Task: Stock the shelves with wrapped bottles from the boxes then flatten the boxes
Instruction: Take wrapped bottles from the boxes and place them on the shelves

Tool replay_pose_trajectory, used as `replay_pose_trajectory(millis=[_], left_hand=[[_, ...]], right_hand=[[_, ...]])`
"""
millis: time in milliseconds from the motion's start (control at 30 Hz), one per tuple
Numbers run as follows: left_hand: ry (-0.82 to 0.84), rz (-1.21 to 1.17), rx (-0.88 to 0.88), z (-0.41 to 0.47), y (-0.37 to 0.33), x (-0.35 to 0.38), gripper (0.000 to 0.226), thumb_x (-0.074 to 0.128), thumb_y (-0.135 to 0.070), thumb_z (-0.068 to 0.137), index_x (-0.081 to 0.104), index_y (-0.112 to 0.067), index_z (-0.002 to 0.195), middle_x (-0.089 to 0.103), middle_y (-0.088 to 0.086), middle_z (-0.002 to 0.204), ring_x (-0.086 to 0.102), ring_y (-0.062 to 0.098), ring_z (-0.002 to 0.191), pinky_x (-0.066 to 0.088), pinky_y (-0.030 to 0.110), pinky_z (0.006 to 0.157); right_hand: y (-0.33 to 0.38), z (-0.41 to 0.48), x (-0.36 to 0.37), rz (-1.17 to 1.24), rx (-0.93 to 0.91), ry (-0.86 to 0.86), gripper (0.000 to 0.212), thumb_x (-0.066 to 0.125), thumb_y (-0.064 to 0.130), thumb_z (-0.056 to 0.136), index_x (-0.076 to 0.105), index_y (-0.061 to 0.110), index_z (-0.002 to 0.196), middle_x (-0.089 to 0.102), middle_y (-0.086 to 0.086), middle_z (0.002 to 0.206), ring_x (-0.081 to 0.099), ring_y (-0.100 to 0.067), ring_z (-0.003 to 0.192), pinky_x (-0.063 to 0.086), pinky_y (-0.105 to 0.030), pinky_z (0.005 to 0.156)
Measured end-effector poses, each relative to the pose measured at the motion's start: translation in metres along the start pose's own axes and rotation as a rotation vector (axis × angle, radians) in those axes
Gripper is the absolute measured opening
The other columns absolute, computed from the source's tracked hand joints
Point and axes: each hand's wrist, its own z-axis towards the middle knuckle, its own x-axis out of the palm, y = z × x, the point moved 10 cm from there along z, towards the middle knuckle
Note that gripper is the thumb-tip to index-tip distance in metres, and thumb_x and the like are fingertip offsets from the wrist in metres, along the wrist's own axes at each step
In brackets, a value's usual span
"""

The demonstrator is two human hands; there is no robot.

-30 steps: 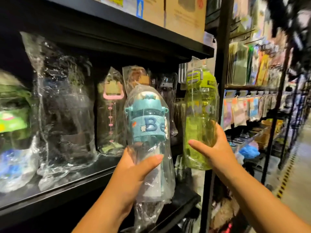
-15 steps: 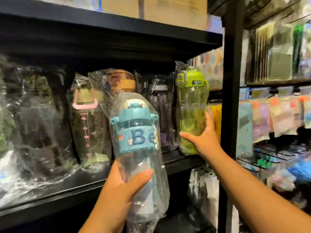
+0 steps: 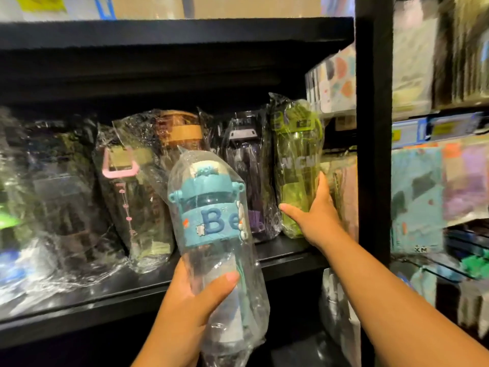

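My left hand grips a clear wrapped bottle with a blue cap and a blue "Be" band, held upright in front of the black shelf. My right hand holds the lower part of a green wrapped bottle that stands at the right end of the shelf, next to the black upright post. Several other wrapped bottles stand in a row on the shelf: a dark purple one, an orange-capped one and one with a pink handle.
Cardboard boxes sit on the shelf board above. To the right of the post hang packaged goods on neighbouring racks. White items sit on the level below. Crinkled plastic wrap covers the shelf's left part.
My right hand has pushed the green bottle further back onto the right end of the shelf. The blue-capped bottle stays held in front, and the view has come closer.
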Motion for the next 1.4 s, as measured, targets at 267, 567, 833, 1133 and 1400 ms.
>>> replay_pose_trajectory(millis=[267,567,833,1133,1400], left_hand=[[0.065,0.098,0.024,0.004,0.010,0.005,0.088,0.083,-0.037,0.056,0.050,-0.030,0.137,0.069,-0.003,0.125,0.067,0.018,0.115,0.052,0.040,0.096],[0.151,0.111,0.013,-0.015,0.032,0.015,0.077,0.080,-0.020,0.067,0.047,-0.030,0.137,0.070,-0.005,0.122,0.068,0.016,0.112,0.057,0.027,0.086],[0.280,0.317,-0.078,-0.051,0.106,0.033,0.085,0.084,-0.041,0.061,0.043,-0.036,0.135,0.063,-0.023,0.124,0.060,0.000,0.117,0.051,0.021,0.092],[0.369,0.469,-0.249,-0.076,0.198,0.037,0.075,0.089,-0.026,0.072,0.038,-0.047,0.122,0.056,-0.026,0.120,0.053,-0.020,0.105,0.044,0.003,0.079],[0.383,0.231,-0.243,-0.060,0.218,0.033,0.067,0.055,-0.051,0.084,0.040,-0.031,0.146,0.057,-0.021,0.137,0.052,-0.001,0.128,0.046,0.021,0.100]], right_hand=[[0.000,-0.008,-0.007,-0.051,0.046,-0.054,0.123,0.074,0.060,0.074,-0.018,0.037,0.153,0.000,-0.003,0.165,0.016,-0.029,0.149,0.027,-0.049,0.114],[0.026,-0.084,-0.032,0.229,-0.209,-0.296,0.069,0.058,0.029,0.097,0.019,0.026,0.153,0.026,-0.002,0.155,0.032,-0.016,0.140,0.025,-0.023,0.108],[-0.033,-0.194,0.008,0.705,-0.044,0.059,0.091,0.073,0.075,0.060,0.041,0.040,0.138,0.060,0.028,0.125,0.056,0.008,0.116,0.048,-0.012,0.087],[-0.137,-0.225,0.043,0.663,0.302,0.214,0.099,0.083,0.041,0.068,0.027,0.036,0.149,0.067,0.010,0.125,0.065,-0.011,0.115,0.050,-0.042,0.101],[-0.158,-0.195,0.052,0.762,0.310,0.057,0.079,0.080,0.018,0.071,0.041,0.021,0.140,0.065,-0.007,0.125,0.067,-0.023,0.110,0.057,-0.042,0.090]])
